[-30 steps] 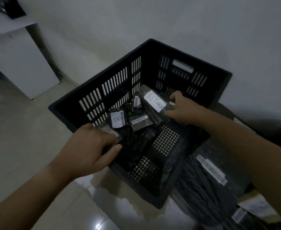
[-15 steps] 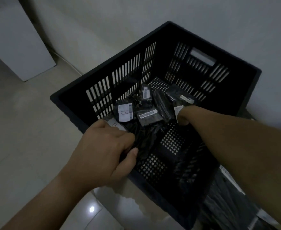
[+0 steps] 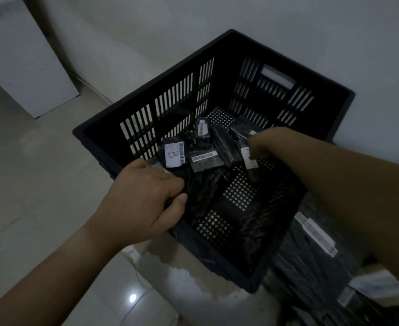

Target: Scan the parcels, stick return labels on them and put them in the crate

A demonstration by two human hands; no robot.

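Presently: one parcel at the crate floor, both hands engaged.

Left hand (image 3: 144,196) is curled over the near rim of the crate (image 3: 217,52), thumb along the inside, probably to steady it. Right hand (image 3: 262,144) reaches deep inside and meets a black parcel (image 3: 252,172) by its white label (image 3: 246,156). The fingers are blurred, so I cannot tell whether they pinch it or only touch. The parcel lies tilted just beside the B parcel (image 3: 173,155) and others, apparently laid where bare floor remains. A pile (image 3: 311,243) of black parcels waits outside, right of the crate, within reach.
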